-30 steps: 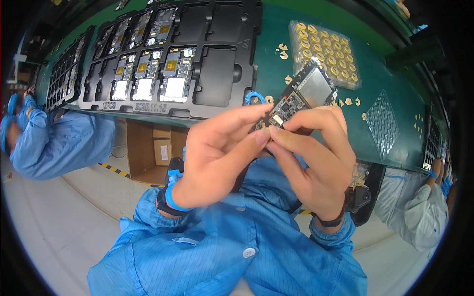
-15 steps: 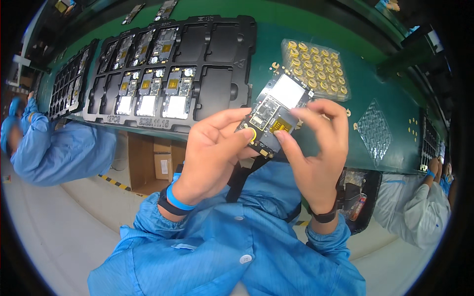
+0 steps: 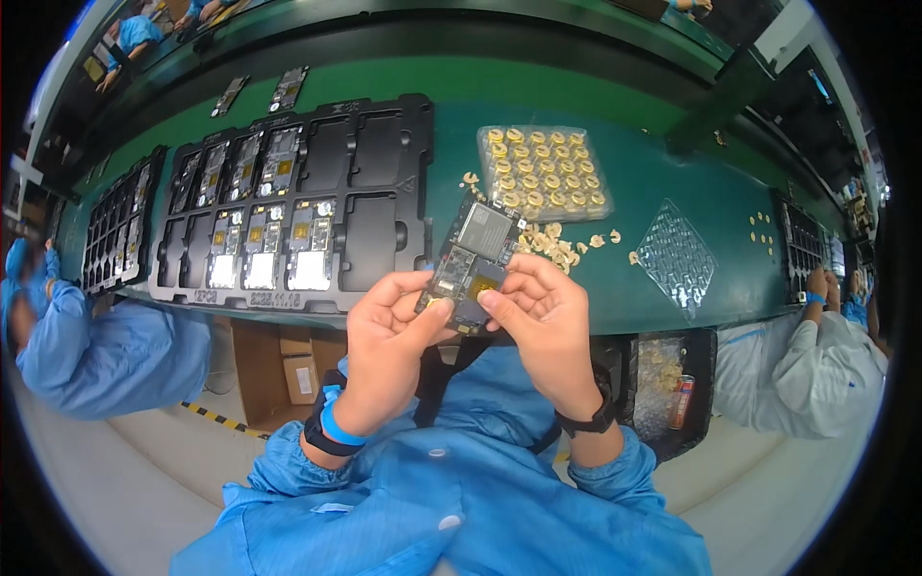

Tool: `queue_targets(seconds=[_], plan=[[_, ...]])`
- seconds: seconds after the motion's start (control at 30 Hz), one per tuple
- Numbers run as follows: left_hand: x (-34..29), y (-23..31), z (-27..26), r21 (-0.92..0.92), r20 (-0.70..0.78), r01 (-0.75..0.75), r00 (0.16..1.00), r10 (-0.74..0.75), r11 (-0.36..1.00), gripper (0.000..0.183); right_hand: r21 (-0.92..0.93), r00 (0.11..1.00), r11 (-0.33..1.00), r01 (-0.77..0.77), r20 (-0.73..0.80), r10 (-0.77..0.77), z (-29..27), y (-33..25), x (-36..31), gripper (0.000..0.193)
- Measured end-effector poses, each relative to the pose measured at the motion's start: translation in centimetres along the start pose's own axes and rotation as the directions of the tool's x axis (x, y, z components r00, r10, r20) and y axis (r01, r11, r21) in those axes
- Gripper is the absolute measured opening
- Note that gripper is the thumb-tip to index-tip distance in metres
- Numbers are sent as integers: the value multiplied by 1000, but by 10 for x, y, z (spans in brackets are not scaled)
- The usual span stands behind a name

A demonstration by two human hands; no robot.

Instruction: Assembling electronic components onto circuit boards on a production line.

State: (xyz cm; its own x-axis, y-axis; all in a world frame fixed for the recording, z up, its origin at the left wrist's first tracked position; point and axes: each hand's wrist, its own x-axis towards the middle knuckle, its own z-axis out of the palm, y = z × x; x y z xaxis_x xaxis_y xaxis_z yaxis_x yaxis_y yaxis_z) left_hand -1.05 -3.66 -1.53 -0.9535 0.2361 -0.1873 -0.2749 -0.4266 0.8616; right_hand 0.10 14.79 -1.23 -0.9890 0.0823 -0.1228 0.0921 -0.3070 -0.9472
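Between my hands is a dark circuit board with a silver shield plate at its far end and a gold patch lower down. My left hand grips its lower left corner, the thumb pressed on top beside a bit of yellow. My right hand holds the right edge, thumb next to the gold patch and fingers curled behind. Just beyond the board lies a clear tray of round gold-yellow pieces. Loose pale yellow pieces are scattered on the green table in front of that tray.
A black compartment tray to the left holds several circuit boards. Two more boards lie behind it. An unfilled clear blister sheet rests at right. Co-workers' sleeves show at both sides, and a black bin stands below the table edge.
My right hand has closed on the board's right side; earlier its index finger was raised off it. The board now sits lower and flatter in view, and the view has shifted.
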Motion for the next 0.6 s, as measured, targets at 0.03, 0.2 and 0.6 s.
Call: queue_targets(seconds=[0.03,0.2,0.6], plan=[[4,0,2,-3,11,0,1000,0,1000,30,-5,1000,1000,7,-7,-7,-4,-4,2,33],[47,24,21,327,154,-61,988,10,943,37,-245,987,957,157,70,-144,-48,-63,63,20],[200,-21,26,817,108,-341,883,457,465,34,-807,898,562,-182,-369,-239,-233,-69,349,17]])
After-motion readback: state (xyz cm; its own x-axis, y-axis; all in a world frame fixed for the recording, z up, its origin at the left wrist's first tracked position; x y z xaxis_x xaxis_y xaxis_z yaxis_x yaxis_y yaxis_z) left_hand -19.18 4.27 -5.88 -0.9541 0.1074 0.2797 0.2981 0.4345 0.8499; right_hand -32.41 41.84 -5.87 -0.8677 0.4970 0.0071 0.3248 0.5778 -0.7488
